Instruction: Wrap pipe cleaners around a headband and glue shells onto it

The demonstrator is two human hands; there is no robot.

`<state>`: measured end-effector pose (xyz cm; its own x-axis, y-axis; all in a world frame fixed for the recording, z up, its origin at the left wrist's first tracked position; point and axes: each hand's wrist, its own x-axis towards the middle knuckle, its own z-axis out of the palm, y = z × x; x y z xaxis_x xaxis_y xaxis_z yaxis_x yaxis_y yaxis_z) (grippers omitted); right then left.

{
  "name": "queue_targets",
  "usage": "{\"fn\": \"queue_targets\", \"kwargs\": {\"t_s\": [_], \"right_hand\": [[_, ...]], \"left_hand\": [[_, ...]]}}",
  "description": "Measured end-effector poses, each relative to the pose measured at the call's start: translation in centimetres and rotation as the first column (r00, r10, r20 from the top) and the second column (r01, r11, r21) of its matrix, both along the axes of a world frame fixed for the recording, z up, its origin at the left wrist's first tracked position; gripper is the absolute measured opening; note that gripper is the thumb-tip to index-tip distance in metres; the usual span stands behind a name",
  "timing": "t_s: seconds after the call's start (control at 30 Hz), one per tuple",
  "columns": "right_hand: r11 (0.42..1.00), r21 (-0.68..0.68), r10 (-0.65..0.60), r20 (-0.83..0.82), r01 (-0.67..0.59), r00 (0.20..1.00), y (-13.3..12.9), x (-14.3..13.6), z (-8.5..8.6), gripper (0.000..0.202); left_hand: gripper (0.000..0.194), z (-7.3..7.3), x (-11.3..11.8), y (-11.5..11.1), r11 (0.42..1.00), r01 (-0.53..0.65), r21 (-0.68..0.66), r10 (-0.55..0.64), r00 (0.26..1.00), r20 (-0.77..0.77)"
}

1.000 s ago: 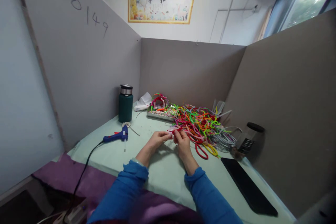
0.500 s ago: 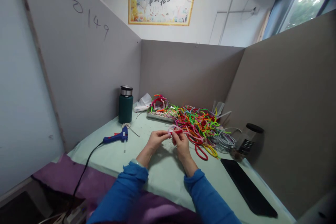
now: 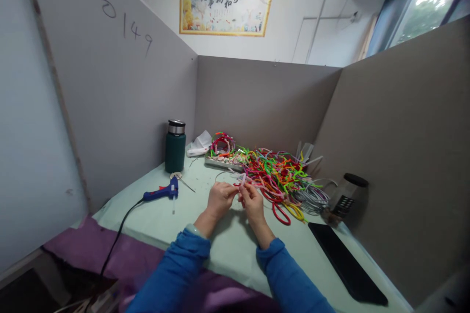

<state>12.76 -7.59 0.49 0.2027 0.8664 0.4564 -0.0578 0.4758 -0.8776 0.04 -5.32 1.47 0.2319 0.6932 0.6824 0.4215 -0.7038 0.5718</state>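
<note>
Near the middle of the table, my left hand (image 3: 221, 199) and my right hand (image 3: 251, 201) meet at the fingertips. Both pinch a small piece of pink and red fuzzy stems (image 3: 242, 179), whose lower part the fingers hide. A thin grey stem (image 3: 222, 173) arcs above my left hand. Just beyond my right hand lies a tangled heap of coloured fuzzy stems (image 3: 277, 171). Red loops (image 3: 282, 214) and a yellow loop (image 3: 295, 212) stick out at the heap's near side.
A blue glue gun (image 3: 161, 191) with a black cord lies at left, below a green bottle (image 3: 175, 146). Behind stands a metal tray (image 3: 223, 164) of small pieces beside a white packet (image 3: 200, 144). At right are a clear jar (image 3: 347, 198) and a black flat object (image 3: 347, 263).
My left fingers have curled in more, and the hands are closer together. The red piece between them is now mostly covered, and a thin grey stem shows above my left hand.
</note>
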Motion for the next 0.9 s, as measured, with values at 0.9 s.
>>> {"fn": "queue_targets", "kwargs": {"t_s": [0.9], "right_hand": [[0.978, -0.026, 0.207, 0.033, -0.206, 0.978, -0.6, -0.1, 0.1, 0.030]], "left_hand": [[0.021, 0.0, 0.1, -0.6, 0.987, -0.149, -0.064, 0.148, 0.989, -0.006]]}}
